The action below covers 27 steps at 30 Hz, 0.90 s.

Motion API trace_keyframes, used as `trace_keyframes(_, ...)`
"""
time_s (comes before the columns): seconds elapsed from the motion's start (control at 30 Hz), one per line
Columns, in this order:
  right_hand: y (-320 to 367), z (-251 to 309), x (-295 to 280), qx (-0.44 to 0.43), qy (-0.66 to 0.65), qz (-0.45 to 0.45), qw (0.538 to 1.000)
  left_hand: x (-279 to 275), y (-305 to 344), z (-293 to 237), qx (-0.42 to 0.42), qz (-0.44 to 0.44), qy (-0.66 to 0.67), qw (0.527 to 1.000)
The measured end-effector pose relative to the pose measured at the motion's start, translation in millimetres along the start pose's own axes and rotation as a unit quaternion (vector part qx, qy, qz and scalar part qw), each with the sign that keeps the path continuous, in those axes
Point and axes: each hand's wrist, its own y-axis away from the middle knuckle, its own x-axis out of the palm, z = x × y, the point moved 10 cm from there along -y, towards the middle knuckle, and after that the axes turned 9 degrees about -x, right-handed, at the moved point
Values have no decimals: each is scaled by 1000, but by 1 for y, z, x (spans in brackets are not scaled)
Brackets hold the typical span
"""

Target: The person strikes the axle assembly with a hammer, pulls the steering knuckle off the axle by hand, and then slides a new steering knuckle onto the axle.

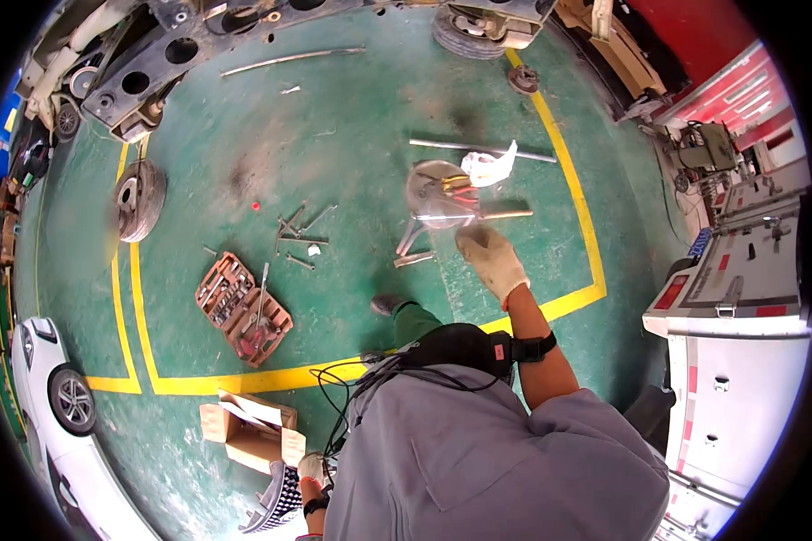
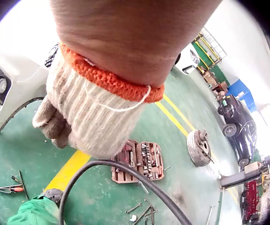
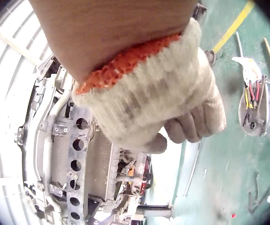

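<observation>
My right hand (image 1: 493, 261), in a white knit glove with an orange cuff, hangs in front of me near a round stool (image 1: 424, 191). Its fingers (image 3: 198, 123) bend loosely around nothing. Red and yellow pliers (image 1: 460, 191) lie on the stool beside a white crumpled cloth or bag (image 1: 492, 166). Low at my side is my gloved left hand (image 1: 311, 467), close to an open cardboard box (image 1: 253, 442). In the left wrist view its fingers (image 2: 50, 119) curl slackly with nothing in them; the glove's back hides the palm.
An open socket set case (image 1: 244, 311) lies on the green floor, with several wrenches (image 1: 302, 233) past it. A loose wheel (image 1: 139, 200) stands at the left. Lifted car parts (image 1: 198, 54) span the far side. White vehicles (image 1: 740, 379) flank both sides.
</observation>
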Motion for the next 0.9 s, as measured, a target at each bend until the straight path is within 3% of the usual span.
trace_keyframes(0.1,2,20,2,-5,31,7,999,7,4,-15,134,-57,-223,964)
trace_keyframes(0.17,-6,22,0,-70,81,3,994,10,3,-30,214,-133,-322,913)
trace_keyframes(0.23,-12,24,14,-112,100,48,987,25,19,-40,210,-21,-400,892)
trace_keyframes(0.3,-18,17,12,-116,32,33,992,19,9,-36,191,-83,-364,908)
trace_keyframes(0.33,-21,10,14,-105,1,38,994,21,-7,-2,-11,37,4,999)
trace_keyframes(0.37,-19,16,19,-93,-39,52,994,23,-7,32,-197,-5,401,895)
trace_keyframes(0.4,-16,27,20,-91,-20,55,994,11,-1,22,-204,-33,429,879)
trace_keyframes(0.57,-6,39,50,-65,-81,88,991,-5,21,6,-176,-59,292,938)
trace_keyframes(0.63,-3,50,59,-45,-39,73,996,-16,59,-16,-172,-54,318,931)
trace_keyframes(0.67,2,61,67,-56,-37,79,995,4,48,8,-179,-54,330,925)
trace_keyframes(0.77,13,90,97,-65,-43,110,991,55,23,44,-117,-18,257,959)
trace_keyframes(0.83,25,108,120,-74,-18,118,990,61,66,35,-182,102,351,913)
trace_keyframes(0.87,26,113,129,-92,-15,112,989,108,15,69,17,-12,-17,1000)
trace_keyframes(0.9,27,120,136,-109,-12,99,989,81,54,56,-79,21,-1,997)
